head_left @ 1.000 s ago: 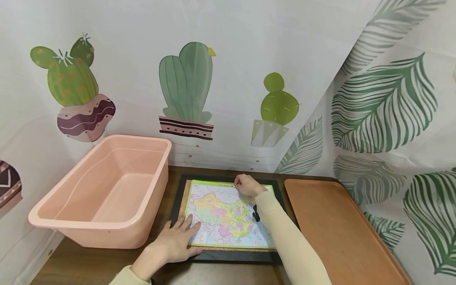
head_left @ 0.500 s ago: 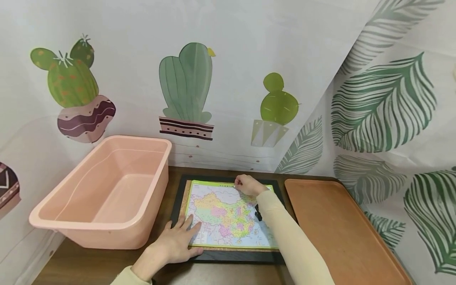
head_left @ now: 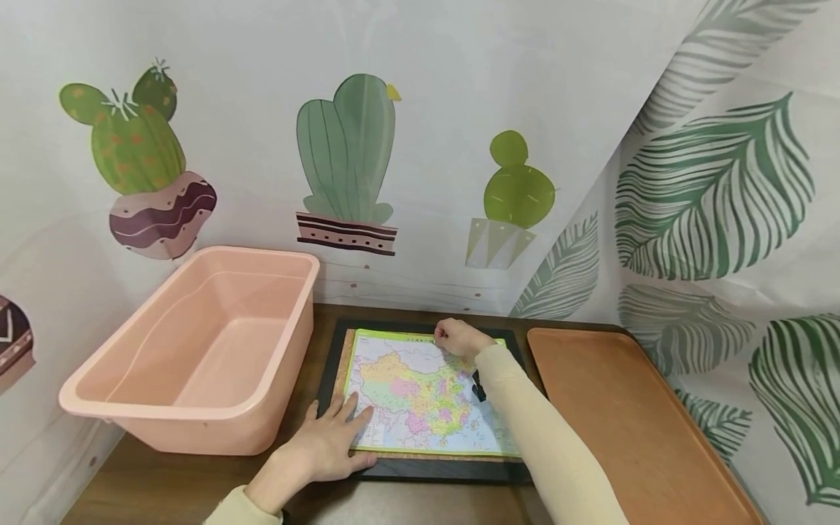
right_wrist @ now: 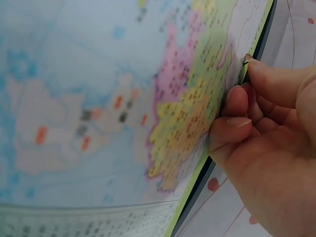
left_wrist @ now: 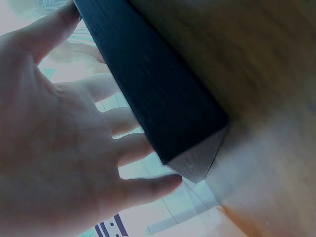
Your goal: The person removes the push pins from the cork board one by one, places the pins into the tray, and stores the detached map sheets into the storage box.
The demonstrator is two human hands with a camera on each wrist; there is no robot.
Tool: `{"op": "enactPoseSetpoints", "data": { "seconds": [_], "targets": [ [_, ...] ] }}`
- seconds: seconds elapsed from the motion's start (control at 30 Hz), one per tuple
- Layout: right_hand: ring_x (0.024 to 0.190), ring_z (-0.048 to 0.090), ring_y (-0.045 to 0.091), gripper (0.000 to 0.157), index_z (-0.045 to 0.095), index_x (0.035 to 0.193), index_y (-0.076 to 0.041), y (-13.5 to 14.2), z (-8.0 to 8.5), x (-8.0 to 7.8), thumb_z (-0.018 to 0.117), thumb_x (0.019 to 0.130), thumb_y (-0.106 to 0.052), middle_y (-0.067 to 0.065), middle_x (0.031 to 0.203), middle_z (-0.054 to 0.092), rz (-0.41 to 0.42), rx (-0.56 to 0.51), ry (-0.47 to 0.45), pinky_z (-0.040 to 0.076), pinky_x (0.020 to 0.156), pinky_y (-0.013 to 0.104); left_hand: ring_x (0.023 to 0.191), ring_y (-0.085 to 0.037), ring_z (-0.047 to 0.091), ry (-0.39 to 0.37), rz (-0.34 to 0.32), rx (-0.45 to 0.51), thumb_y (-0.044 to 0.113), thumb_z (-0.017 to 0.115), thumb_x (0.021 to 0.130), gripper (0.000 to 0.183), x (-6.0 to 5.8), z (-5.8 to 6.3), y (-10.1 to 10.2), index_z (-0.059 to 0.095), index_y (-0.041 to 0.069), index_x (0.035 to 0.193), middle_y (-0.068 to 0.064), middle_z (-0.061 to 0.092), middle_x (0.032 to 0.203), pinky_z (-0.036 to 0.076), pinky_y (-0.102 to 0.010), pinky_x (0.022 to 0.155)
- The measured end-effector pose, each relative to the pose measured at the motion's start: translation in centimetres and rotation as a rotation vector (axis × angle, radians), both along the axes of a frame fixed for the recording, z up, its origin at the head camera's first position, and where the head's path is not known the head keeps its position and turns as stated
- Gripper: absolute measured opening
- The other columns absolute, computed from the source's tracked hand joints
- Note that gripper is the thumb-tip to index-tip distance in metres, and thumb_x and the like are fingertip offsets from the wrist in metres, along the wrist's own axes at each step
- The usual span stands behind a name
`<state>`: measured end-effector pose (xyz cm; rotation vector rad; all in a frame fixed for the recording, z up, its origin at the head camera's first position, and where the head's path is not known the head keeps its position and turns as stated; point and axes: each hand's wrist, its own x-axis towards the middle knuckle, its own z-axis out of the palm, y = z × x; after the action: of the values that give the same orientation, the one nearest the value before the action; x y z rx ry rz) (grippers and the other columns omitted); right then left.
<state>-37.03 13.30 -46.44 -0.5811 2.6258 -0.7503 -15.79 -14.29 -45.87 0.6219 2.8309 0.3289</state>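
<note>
A map of China point(head_left: 420, 394) with a lime-green border lies on a cork board point(head_left: 340, 375) inside a black frame point(head_left: 446, 470). My left hand point(head_left: 324, 445) rests with spread fingers over the map's lower left corner and the frame. In the left wrist view its fingers point(left_wrist: 148, 190) reach past the frame's dark edge. At the map's top edge, my right hand point(head_left: 459, 339) has its fingers curled. Its fingertips point(right_wrist: 237, 98) come together there at a tiny dark thing point(right_wrist: 245, 62), mostly hidden by the thumb and fingers; I cannot tell what it is.
A deep pink plastic tub point(head_left: 197, 343) stands left of the frame. To the right lies a flat brown tray point(head_left: 610, 408). A cloth backdrop point(head_left: 433, 168) with printed cacti and leaves rises behind the wooden table point(head_left: 177, 488).
The head view has shifted slightly. Both hands stay in nearly the same places, the left flat on the map's corner and the right at its top edge.
</note>
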Motion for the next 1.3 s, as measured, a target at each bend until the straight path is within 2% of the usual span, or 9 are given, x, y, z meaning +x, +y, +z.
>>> {"op": "enactPoseSetpoints", "data": {
  "seconds": [0.17, 0.43, 0.67, 0.87, 0.97, 1.07, 1.3],
  "targets": [
    [0.07, 0.049, 0.016, 0.014, 0.059, 0.09, -0.011, 0.0, 0.1, -0.4, 0.052, 0.102, -0.014, 0.003, 0.083, 0.055, -0.003, 0.005, 0.023, 0.043, 0.066, 0.032, 0.14, -0.046, 0.027, 0.018, -0.015, 0.011, 0.063, 0.058, 0.088, 0.079, -0.2, 0.1, -0.1, 0.046, 0.012, 0.147, -0.023, 0.033, 0.153, 0.021, -0.066, 0.107],
    [0.07, 0.05, 0.016, 0.014, 0.06, 0.094, -0.01, 0.2, 0.5, -0.3, 0.05, 0.103, -0.014, 0.003, 0.083, 0.056, 0.03, 0.003, 0.037, 0.043, 0.066, 0.032, 0.139, -0.047, 0.027, 0.022, -0.013, 0.018, 0.063, 0.059, 0.088, 0.079, -0.2, 0.2, -0.1, 0.046, 0.011, 0.147, -0.024, 0.033, 0.152, 0.022, -0.066, 0.107],
    [0.071, 0.05, 0.015, 0.014, 0.06, 0.099, -0.01, 0.6, 2.0, 0.3, 0.049, 0.104, -0.014, 0.003, 0.086, 0.057, 0.074, 0.014, 0.114, 0.043, 0.066, 0.032, 0.14, -0.047, 0.026, 0.017, -0.006, 0.027, 0.062, 0.059, 0.088, 0.078, -0.2, 0.4, -0.1, 0.046, 0.011, 0.146, -0.024, 0.032, 0.153, 0.022, -0.066, 0.106],
    [0.066, 0.051, 0.017, 0.016, 0.061, 0.101, -0.004, 1.4, 3.8, 0.8, 0.048, 0.105, -0.014, 0.013, 0.089, 0.061, 0.13, -0.031, 0.123, 0.044, 0.064, 0.033, 0.14, -0.047, 0.025, 0.011, -0.011, 0.033, 0.061, 0.059, 0.088, 0.078, -0.3, 0.6, 0.0, 0.046, 0.011, 0.147, -0.024, 0.032, 0.153, 0.021, -0.067, 0.106],
    [0.075, 0.06, 0.026, 0.016, 0.06, 0.1, -0.003, 2.1, 4.7, 1.3, 0.049, 0.104, -0.013, 0.017, 0.092, 0.063, 0.128, -0.081, 0.114, 0.048, 0.068, 0.033, 0.14, -0.047, 0.024, 0.014, -0.012, 0.036, 0.061, 0.06, 0.088, 0.078, -0.3, 0.7, -0.1, 0.046, 0.011, 0.147, -0.025, 0.032, 0.153, 0.021, -0.066, 0.106],
    [0.082, 0.062, 0.033, 0.016, 0.06, 0.1, -0.003, 2.9, 5.1, 2.0, 0.049, 0.104, -0.014, 0.02, 0.094, 0.063, 0.139, -0.116, 0.106, 0.048, 0.07, 0.034, 0.14, -0.047, 0.024, 0.003, -0.013, 0.043, 0.06, 0.061, 0.088, 0.078, -0.1, 0.5, -0.2, 0.046, 0.011, 0.146, -0.025, 0.032, 0.152, 0.021, -0.067, 0.106],
    [0.08, 0.059, 0.037, 0.016, 0.057, 0.1, -0.004, 5.0, 5.4, 4.3, 0.047, 0.105, -0.016, 0.021, 0.092, 0.062, 0.182, -0.189, 0.113, 0.043, 0.064, 0.034, 0.14, -0.048, 0.023, -0.024, -0.028, 0.069, 0.06, 0.06, 0.089, 0.078, 0.3, 0.3, -0.3, 0.045, 0.01, 0.147, -0.026, 0.031, 0.153, 0.021, -0.068, 0.105]
  ]
}}
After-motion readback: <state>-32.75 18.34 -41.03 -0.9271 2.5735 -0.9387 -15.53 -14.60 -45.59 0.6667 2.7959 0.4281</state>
